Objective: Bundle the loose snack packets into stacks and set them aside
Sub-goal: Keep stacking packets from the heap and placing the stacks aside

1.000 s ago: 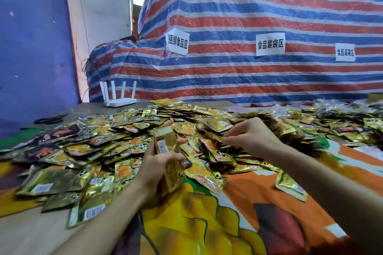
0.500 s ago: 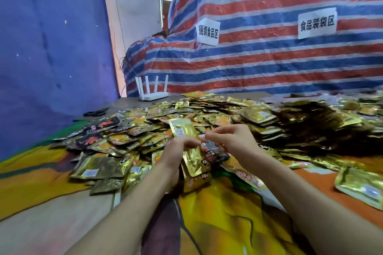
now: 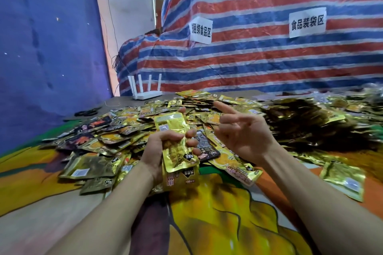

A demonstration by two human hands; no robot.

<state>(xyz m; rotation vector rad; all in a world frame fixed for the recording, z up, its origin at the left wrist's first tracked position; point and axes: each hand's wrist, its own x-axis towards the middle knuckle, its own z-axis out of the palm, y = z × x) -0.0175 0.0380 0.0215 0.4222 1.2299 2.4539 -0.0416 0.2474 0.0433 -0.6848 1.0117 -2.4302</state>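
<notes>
A big heap of loose snack packets point(image 3: 132, 126), mostly gold with some dark ones, covers the table across the middle. My left hand point(image 3: 159, 151) grips a small upright stack of gold packets point(image 3: 176, 145) just in front of the heap. To its right, my right hand point(image 3: 242, 132) hovers with fingers spread and holds nothing. A dark packet point(image 3: 204, 147) lies between the two hands on the pile. One gold packet point(image 3: 344, 180) lies apart at the right.
A colourful printed cloth point(image 3: 223, 219) covers the table in front of me. A white router point(image 3: 145, 89) stands at the back edge, black scissors point(image 3: 87, 112) at the far left. A striped tarp point(image 3: 269, 47) with paper labels rises behind the table.
My right hand brought a packet from the pile to the stack in my left hand, then let go and drew back open. The view has panned left.
</notes>
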